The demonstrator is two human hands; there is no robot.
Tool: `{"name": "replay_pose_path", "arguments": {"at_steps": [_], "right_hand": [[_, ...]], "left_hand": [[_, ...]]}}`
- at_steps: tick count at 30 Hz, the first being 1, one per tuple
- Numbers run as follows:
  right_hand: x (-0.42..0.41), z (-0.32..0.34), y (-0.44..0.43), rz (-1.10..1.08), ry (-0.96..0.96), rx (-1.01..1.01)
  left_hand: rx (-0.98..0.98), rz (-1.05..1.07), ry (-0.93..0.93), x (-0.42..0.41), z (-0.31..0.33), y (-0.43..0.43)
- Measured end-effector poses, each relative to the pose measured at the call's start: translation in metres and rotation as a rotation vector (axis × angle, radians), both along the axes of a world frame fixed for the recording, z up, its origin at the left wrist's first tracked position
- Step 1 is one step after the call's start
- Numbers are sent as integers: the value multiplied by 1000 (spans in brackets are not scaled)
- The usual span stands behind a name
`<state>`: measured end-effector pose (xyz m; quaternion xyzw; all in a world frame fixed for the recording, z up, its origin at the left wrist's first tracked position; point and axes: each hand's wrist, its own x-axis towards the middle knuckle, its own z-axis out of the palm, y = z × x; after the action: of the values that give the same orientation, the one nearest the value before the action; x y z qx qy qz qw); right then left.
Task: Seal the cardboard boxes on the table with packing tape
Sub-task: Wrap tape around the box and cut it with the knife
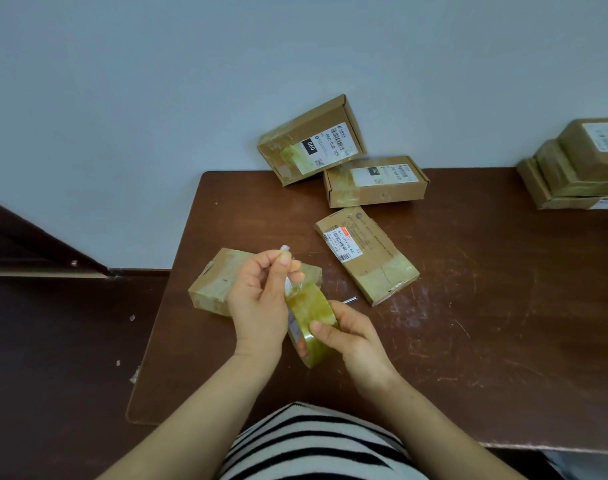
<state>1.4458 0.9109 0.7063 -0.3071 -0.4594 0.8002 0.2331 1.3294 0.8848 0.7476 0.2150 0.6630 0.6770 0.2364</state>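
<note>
A scratched brown table point(468, 341) is seen against a pale wall. A stack of boxes point(572, 168) is set at its far right edge. Four single cardboard boxes are spread near the middle: one point(309, 140) is propped against the wall, one point(375, 183) lies flat just beside it, a third point(366, 254) lies nearer, and a fourth point(212, 282) is partly hidden behind the left hand point(257, 303). The tape roll point(313, 317) is gripped by the right hand point(347, 334) above the table's near edge. The tape end point(288, 268) is pinched and raised by the left fingers.
</note>
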Motion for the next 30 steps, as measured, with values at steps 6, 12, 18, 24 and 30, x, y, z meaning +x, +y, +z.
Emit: {"name": "replay_pose_path", "arguments": {"at_steps": [6, 12, 18, 24, 30], "right_hand": [[1, -1, 3, 22, -59, -27], [5, 3, 10, -96, -106, 11], [4, 9, 20, -85, -87, -4], [2, 6, 25, -79, -181, -36], [3, 11, 14, -200, -221, 164]], "left_hand": [[64, -65, 40, 6, 7, 2], [43, -64, -84, -2, 10, 8], [33, -127, -67, 1, 15, 10], [-7, -179, -18, 3, 13, 8], [-108, -178, -57, -11, 14, 8]]}}
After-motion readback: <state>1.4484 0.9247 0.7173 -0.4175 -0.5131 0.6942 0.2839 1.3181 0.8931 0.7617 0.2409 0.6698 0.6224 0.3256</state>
